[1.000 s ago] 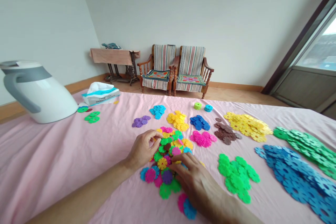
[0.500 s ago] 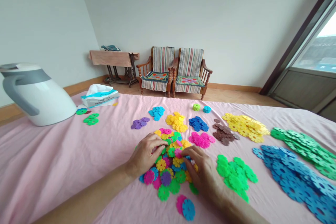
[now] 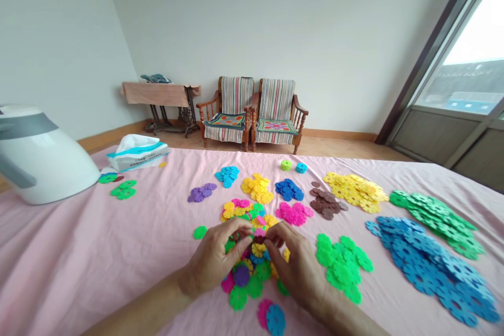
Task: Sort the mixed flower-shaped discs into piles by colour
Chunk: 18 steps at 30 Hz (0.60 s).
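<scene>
A heap of mixed-colour plastic flower discs (image 3: 252, 215) lies on the pink cloth (image 3: 118, 241) just in front of me. My left hand (image 3: 214, 260) rests on the near left part of the heap, its fingers curled and pinched at a small dark disc (image 3: 258, 240). My right hand (image 3: 295, 262) faces it from the right, fingertips pinched at the same spot. The two sets of fingertips almost touch. What each hand grips is too small to make out clearly. Loose green, purple, pink and blue discs lie under and near the wrists.
Sorted piles lie beyond and to the right: purple (image 3: 200, 192), light blue (image 3: 227, 175), yellow (image 3: 256, 187), dark blue (image 3: 289, 189), pink (image 3: 293, 213), brown (image 3: 325, 203), green (image 3: 342, 260), large blue (image 3: 429, 262). A white kettle (image 3: 35, 155) and tissue pack (image 3: 137, 151) stand at left.
Both hands have drawn back toward me and come together over the heap's near side, fingertips now meeting. The camera has tilted and shifted to the right.
</scene>
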{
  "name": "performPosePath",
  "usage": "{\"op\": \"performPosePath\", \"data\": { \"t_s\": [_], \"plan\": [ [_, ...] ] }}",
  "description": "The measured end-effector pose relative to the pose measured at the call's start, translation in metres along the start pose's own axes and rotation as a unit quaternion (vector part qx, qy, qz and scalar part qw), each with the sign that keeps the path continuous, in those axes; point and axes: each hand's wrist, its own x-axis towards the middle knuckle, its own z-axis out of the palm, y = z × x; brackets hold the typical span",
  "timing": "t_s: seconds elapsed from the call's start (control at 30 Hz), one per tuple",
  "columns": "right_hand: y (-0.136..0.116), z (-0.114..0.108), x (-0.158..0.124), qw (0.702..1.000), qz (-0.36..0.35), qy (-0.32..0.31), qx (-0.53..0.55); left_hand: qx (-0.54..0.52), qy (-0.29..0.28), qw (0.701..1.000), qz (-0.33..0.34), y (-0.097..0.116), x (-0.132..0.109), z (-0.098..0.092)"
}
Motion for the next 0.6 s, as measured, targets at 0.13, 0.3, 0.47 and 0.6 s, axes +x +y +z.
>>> {"op": "performPosePath", "data": {
  "t_s": [0.13,0.3,0.47,0.6],
  "plan": [
    [0.022,-0.019,0.013,0.996,0.054,0.06,-0.034,0.033,0.083,0.996,-0.022,-0.022,0.009,-0.009],
    [0.071,-0.064,0.034,0.961,0.17,0.154,-0.155,0.026,0.128,0.989,-0.071,-0.039,0.014,-0.014],
    [0.112,-0.097,0.04,0.932,0.237,0.191,-0.198,0.013,0.115,0.99,-0.083,-0.041,0.014,-0.012],
    [0.123,-0.106,0.036,0.917,0.252,0.218,-0.219,-0.011,0.112,0.989,-0.098,-0.042,0.014,-0.011]
  ]
}}
